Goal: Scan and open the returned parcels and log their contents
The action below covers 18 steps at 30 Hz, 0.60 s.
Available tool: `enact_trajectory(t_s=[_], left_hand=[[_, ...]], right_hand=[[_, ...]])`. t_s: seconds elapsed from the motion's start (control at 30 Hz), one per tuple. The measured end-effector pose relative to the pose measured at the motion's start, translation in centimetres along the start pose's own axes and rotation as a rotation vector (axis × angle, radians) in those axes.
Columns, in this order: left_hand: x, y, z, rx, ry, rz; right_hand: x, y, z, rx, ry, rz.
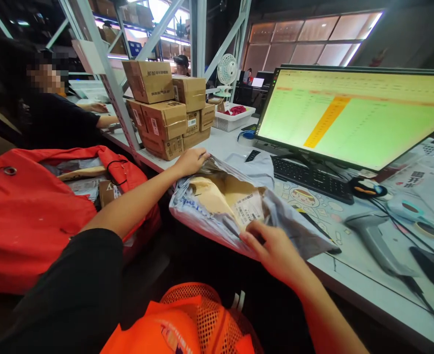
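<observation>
A grey plastic mailer bag [209,221] lies at the desk's front edge with its mouth spread wide. Inside it are cream-coloured packages [211,194], one bearing a white printed label [249,209]. My left hand [191,162] grips the far left rim of the bag, fingers closed on the plastic. At the near rim, my right hand [270,242] has its thumb and fingers closed on the bag's edge, just below the label. The bag's bottom and the lower parts of the packages are hidden.
Stacked cardboard boxes [165,120] stand behind the bag. A monitor [353,115], keyboard [308,179] and grey barcode scanner [381,243] occupy the desk's right side. A red sack [28,211] of parcels sits at left, beside a co-worker in dark clothing [62,115].
</observation>
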State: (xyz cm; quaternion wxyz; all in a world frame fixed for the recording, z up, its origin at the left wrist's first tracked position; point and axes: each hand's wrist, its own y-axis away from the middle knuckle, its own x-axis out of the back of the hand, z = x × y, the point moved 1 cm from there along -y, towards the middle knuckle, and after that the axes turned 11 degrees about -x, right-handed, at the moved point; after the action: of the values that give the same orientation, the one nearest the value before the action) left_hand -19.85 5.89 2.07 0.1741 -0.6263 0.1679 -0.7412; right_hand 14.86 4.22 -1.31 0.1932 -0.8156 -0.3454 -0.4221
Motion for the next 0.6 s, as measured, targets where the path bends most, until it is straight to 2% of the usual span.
enact_trajectory(t_s=[0.07, 0.13, 0.23, 0.33, 0.43, 0.53, 0.6], left_hand=[[0.0, 0.4, 1.5, -0.025, 0.100, 0.060], [-0.2, 0.4, 2.7, -0.021, 0.180, 0.106], [-0.4, 0.3, 3.6, 0.005, 0.245, 0.144], [0.2, 1.6, 3.6, 0.051, 0.231, 0.157], [0.8, 5.7, 3.8, 0.093, 0.158, 0.176], [0.4, 11.9, 4.5, 0.156, 0.143, 0.249], [-0.7, 15.9, 5.0, 0.252, 0.256, 0.274]], right_hand=[[1.1, -1.4, -1.9, 0.013, 0.012, 0.101], [0.8, -3.1, -4.4, 0.064, 0.098, 0.137], [-1.9, -5.6, -7.6, 0.111, 0.291, 0.024], [-4.8, -7.6, -8.2, 0.048, 0.391, -0.047], [-5.5, -9.4, -6.8, -0.034, 0.336, -0.020], [-4.4, -11.0, -5.1, -0.078, 0.148, 0.045], [-3.3, -11.9, -4.3, -0.096, 0.058, 0.075]])
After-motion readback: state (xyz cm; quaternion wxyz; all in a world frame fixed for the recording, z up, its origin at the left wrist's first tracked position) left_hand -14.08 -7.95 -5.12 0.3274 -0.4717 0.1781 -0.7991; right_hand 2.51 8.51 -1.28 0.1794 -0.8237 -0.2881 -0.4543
